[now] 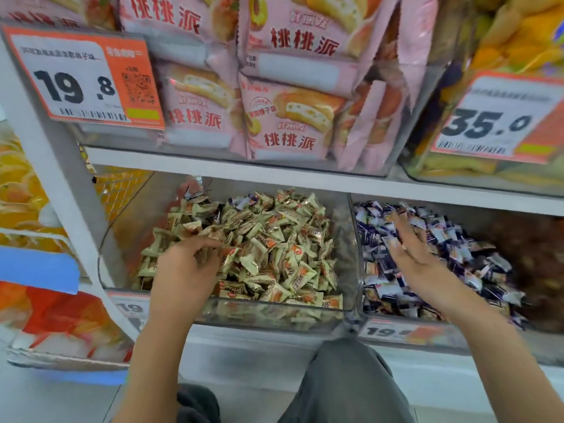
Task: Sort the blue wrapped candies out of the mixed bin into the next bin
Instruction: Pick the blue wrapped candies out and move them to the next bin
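Note:
A clear mixed bin (pixel 274 319) on the lower shelf holds a heap of cream and orange wrapped candies (pixel 274 248), with a few blue wrapped candies (pixel 241 203) at its back. The neighbouring clear bin (pixel 355 239) to the right is filled with blue and white wrapped candies (pixel 451 254). My left hand (pixel 186 264) reaches into the mixed bin with fingers curled down among the cream candies; whether it grips one is hidden. My right hand (pixel 412 248) hovers over the blue candies with fingers spread and straight, holding nothing.
The shelf above (pixel 274 175) carries pink snack packs (pixel 283 117) and yellow packs behind price tags reading 19.8 (pixel 82 80) and 35.0 (pixel 494 120). Orange packs sit at the left. My knee in grey trousers (pixel 345 389) is below the bins.

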A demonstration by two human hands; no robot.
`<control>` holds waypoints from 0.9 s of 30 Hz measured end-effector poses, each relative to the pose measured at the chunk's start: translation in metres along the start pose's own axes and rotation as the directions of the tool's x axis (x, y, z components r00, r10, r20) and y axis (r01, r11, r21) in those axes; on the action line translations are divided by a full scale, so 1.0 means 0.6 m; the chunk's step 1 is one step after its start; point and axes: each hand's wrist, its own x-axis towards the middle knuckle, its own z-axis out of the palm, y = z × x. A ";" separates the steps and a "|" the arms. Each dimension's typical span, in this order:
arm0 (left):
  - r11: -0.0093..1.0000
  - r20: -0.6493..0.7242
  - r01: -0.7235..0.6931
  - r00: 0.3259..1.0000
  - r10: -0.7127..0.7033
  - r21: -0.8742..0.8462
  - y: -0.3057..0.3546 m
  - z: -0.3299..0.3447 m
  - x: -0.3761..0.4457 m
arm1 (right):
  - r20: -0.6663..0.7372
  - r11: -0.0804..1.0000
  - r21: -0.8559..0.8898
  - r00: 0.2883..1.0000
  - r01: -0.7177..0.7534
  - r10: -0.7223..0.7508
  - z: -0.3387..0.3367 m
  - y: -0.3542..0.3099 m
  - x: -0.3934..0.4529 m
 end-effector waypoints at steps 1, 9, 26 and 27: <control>1.000 -0.003 -0.005 1.000 0.005 0.007 -0.002 -0.001 0.000 | 0.060 0.989 -0.140 0.997 0.047 -0.038 0.012 0.013 0.011; 0.998 0.045 0.006 0.999 -0.009 0.064 -0.013 -0.004 0.003 | 0.241 0.750 -0.661 0.954 0.026 0.180 0.033 0.051 0.066; 0.994 0.165 -0.038 0.986 0.020 0.103 -0.035 -0.030 0.005 | 0.117 0.871 -0.180 0.889 0.458 -0.443 0.248 -0.250 0.176; 0.995 0.163 -0.037 0.986 0.020 0.098 -0.037 -0.030 0.006 | 0.178 0.875 -0.192 0.893 0.444 -0.414 0.265 -0.258 0.210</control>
